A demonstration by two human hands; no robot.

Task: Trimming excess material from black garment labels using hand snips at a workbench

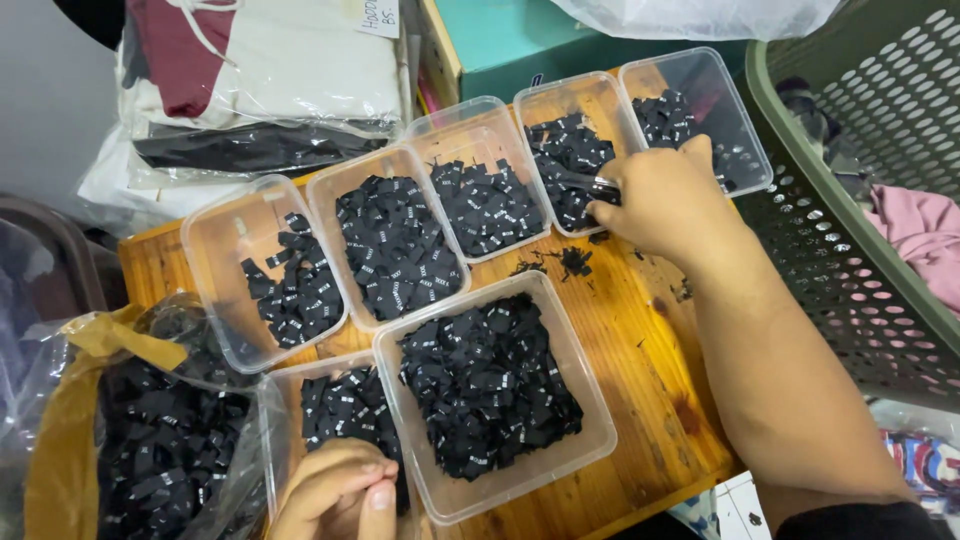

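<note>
Head view: right hand (665, 200) curled, pinching small scissors (600, 183) over a tub (540, 105) of black labels (568, 160). Left hand (340, 492) loosely closed, fingertips together, over another tub (285, 385) near the table edge.

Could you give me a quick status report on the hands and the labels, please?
Right hand over fourth tub, pinching black labels. Left hand at near tub. Loose scraps on table.

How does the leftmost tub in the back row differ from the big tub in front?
The leftmost tub is smaller and only part filled, bare bottom showing at its far end; the big front tub is larger, its bottom almost covered. No hand is at either. Both are clear plastic, holding small black fabric labels.
</note>
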